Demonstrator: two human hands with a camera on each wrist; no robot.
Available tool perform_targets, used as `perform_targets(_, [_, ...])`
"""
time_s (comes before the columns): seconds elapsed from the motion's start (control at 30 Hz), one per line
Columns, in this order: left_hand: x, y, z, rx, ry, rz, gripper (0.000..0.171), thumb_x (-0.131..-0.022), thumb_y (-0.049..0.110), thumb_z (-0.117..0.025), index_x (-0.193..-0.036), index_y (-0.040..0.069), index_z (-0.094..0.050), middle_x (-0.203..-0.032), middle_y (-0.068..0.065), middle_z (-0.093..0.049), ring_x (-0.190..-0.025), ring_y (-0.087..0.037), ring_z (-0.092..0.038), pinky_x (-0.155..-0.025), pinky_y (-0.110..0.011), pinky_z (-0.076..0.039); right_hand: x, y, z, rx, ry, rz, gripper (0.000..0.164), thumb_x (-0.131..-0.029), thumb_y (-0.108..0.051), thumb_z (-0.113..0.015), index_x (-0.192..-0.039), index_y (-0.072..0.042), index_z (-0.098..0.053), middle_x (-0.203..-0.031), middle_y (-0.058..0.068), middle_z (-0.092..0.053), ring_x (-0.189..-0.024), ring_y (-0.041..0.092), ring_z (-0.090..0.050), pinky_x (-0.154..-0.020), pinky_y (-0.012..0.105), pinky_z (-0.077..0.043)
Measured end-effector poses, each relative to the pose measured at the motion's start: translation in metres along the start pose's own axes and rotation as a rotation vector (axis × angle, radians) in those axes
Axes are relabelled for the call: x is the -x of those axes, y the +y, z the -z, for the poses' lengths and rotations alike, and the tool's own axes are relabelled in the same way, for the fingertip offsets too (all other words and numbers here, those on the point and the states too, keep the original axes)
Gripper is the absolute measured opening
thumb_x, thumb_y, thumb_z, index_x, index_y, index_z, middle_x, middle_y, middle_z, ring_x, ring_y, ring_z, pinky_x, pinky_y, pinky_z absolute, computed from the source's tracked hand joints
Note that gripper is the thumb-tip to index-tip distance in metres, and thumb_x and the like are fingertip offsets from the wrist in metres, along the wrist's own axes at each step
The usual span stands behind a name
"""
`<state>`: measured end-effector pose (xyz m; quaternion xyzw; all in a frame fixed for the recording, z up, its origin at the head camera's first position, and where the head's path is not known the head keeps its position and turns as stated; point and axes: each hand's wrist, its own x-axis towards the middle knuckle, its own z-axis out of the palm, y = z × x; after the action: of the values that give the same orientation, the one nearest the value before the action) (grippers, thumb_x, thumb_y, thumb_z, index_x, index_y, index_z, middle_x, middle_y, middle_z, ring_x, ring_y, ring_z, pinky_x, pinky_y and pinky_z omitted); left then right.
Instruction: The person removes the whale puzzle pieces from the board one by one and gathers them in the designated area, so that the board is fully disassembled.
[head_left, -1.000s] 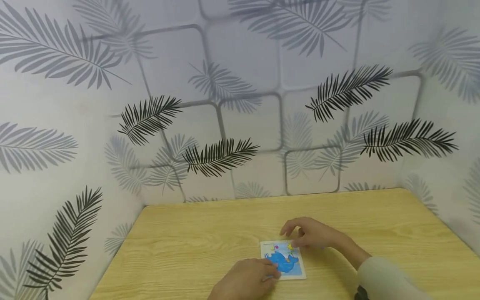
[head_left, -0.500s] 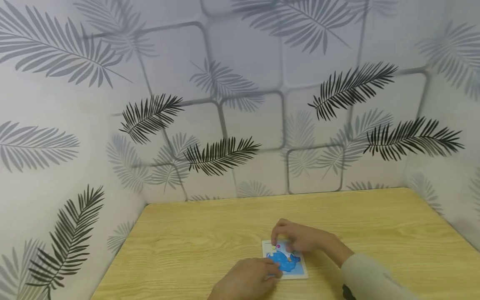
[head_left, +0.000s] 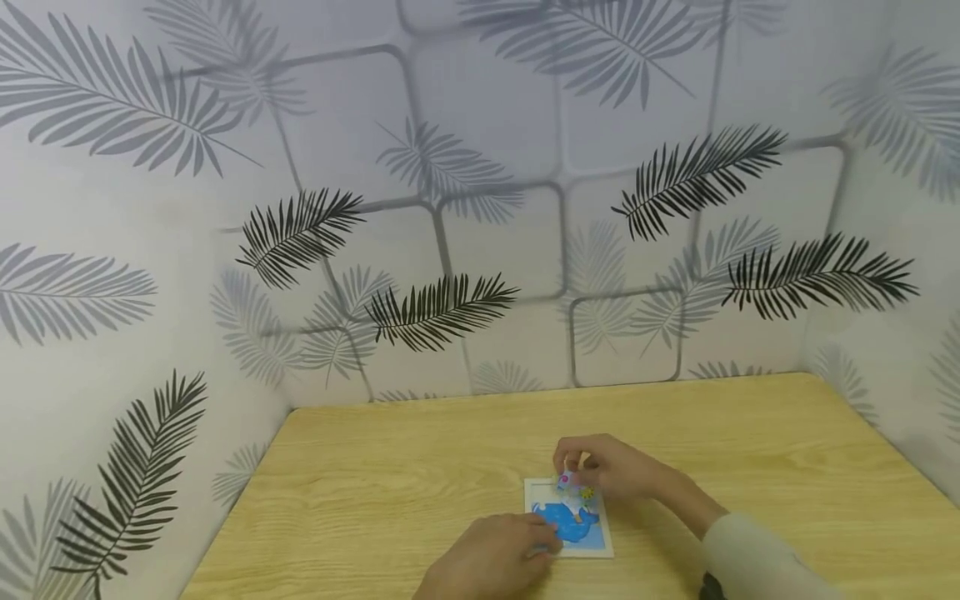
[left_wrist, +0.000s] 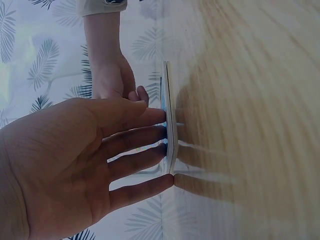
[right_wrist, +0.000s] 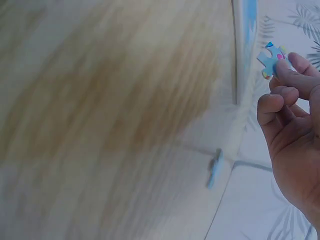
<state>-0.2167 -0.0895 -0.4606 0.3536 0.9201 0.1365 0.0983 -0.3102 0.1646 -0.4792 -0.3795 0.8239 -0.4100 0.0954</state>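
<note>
A small jigsaw puzzle with a white border and a blue whale picture lies on the table. My left hand rests on its lower left part; in the left wrist view the extended fingers touch its face and edge. Above the puzzle's upper part, my right hand pinches a light blue jigsaw piece with a pink swirl between thumb and fingers. A yellow sun-like figure shows near the upper right of the puzzle, and a whitish patch shows above the whale.
Another loose blue piece lies on the wooden table near the right hand, hidden behind that hand in the head view. Walls with a leaf pattern enclose the table's back and sides.
My right hand has gone from the puzzle's upper right corner to its upper left, gripped the swirl piece and lifted it, drawing back slightly right. The left hand has stayed put.
</note>
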Motion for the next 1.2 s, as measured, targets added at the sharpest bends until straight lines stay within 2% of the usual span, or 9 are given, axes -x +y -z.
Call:
perform_targets(0.1, [0.0, -0.001, 0.0, 0.001, 0.001, -0.007, 0.024, -0.105, 0.031, -0.062, -0.124, 0.027, -0.076, -0.137, 0.014, -0.067, -0.133, -0.009, -0.058, -0.109, -0.033, -0.05, 0.009, 0.004, 0.014, -0.021, 0.033, 0.014, 0.015, -0.103, -0.005, -0.063, -0.115, -0.012, -0.068, -0.11, 0.005, -0.069, -0.101, 0.022, -0.063, -0.083, 0.031, -0.057])
perform_targets(0.33, [0.002, -0.004, -0.001, -0.039, 0.006, -0.053, 0.027, -0.105, 0.031, -0.06, -0.127, 0.026, -0.075, -0.139, 0.014, -0.066, -0.134, -0.008, -0.057, -0.11, -0.032, -0.048, 0.045, 0.02, 0.06, -0.056, 0.049, -0.066, 0.014, -0.105, -0.007, -0.06, -0.116, -0.004, -0.068, -0.104, 0.012, -0.068, -0.066, 0.015, -0.055, -0.055, 0.025, -0.047])
perform_targets(0.43, [0.002, -0.006, -0.001, -0.036, 0.002, -0.065, 0.028, -0.106, 0.031, -0.059, -0.129, 0.025, -0.074, -0.139, 0.014, -0.065, -0.135, -0.008, -0.056, -0.11, -0.031, -0.048, 0.064, 0.029, 0.075, 0.001, 0.053, -0.091, 0.014, -0.105, -0.008, -0.061, -0.112, -0.005, -0.073, -0.104, 0.009, -0.071, -0.072, 0.014, -0.061, -0.063, 0.025, -0.053])
perform_targets(0.53, [0.002, -0.007, 0.0, -0.033, -0.015, -0.067, 0.03, -0.106, 0.03, -0.058, -0.131, 0.024, -0.073, -0.14, 0.013, -0.064, -0.136, -0.008, -0.055, -0.111, -0.031, -0.047, 0.079, 0.039, 0.084, 0.046, 0.049, -0.105, 0.014, -0.104, -0.009, -0.062, -0.109, -0.007, -0.075, -0.106, 0.005, -0.074, -0.089, 0.013, -0.067, -0.08, 0.027, -0.057])
perform_targets(0.7, [0.001, -0.007, -0.002, -0.026, -0.034, -0.055, 0.031, -0.106, 0.029, -0.058, -0.133, 0.023, -0.072, -0.143, 0.013, -0.062, -0.137, -0.008, -0.054, -0.112, -0.03, -0.046, 0.094, 0.052, 0.083, 0.055, 0.044, -0.12, 0.009, -0.101, -0.008, -0.066, -0.103, -0.008, -0.075, -0.099, 0.003, -0.075, -0.09, 0.009, -0.067, -0.082, 0.026, -0.056])
perform_targets(0.83, [0.002, -0.007, -0.003, -0.02, -0.014, -0.067, 0.031, -0.105, 0.029, -0.06, -0.133, 0.023, -0.073, -0.143, 0.013, -0.061, -0.136, -0.009, -0.054, -0.11, -0.03, -0.047, 0.094, 0.058, 0.074, 0.099, 0.089, -0.176, 0.005, -0.098, -0.01, -0.071, -0.097, -0.013, -0.073, -0.09, -0.003, -0.071, -0.081, 0.006, -0.062, -0.073, 0.025, -0.053])
perform_targets(0.93, [0.003, -0.008, -0.003, -0.036, 0.003, -0.101, 0.032, -0.105, 0.03, -0.062, -0.134, 0.023, -0.072, -0.145, 0.011, -0.06, -0.137, -0.011, -0.053, -0.109, -0.03, -0.048, 0.093, 0.059, 0.069, 0.183, 0.139, -0.205, 0.008, -0.095, -0.011, -0.075, -0.091, -0.017, -0.07, -0.089, -0.004, -0.066, -0.079, 0.007, -0.056, -0.067, 0.024, -0.048])
perform_targets(1.07, [0.004, -0.011, -0.003, 0.002, -0.021, -0.092, 0.034, -0.105, 0.032, -0.062, -0.138, 0.025, -0.069, -0.148, 0.012, -0.057, -0.139, -0.011, -0.05, -0.111, -0.032, -0.047, 0.092, 0.059, 0.066, 0.265, 0.175, -0.199, 0.016, -0.091, -0.013, -0.08, -0.086, -0.019, -0.066, -0.091, 0.0, -0.057, -0.079, 0.012, -0.049, -0.065, 0.024, -0.043])
perform_targets(1.2, [0.006, -0.013, -0.002, 0.044, -0.043, -0.07, 0.035, -0.106, 0.033, -0.06, -0.14, 0.025, -0.068, -0.15, 0.014, -0.055, -0.142, -0.011, -0.048, -0.113, -0.034, -0.045, 0.091, 0.059, 0.063, 0.256, 0.184, -0.205, 0.017, -0.091, -0.015, -0.081, -0.086, -0.019, -0.065, -0.091, -0.001, -0.057, -0.079, 0.011, -0.047, -0.064, 0.023, -0.043])
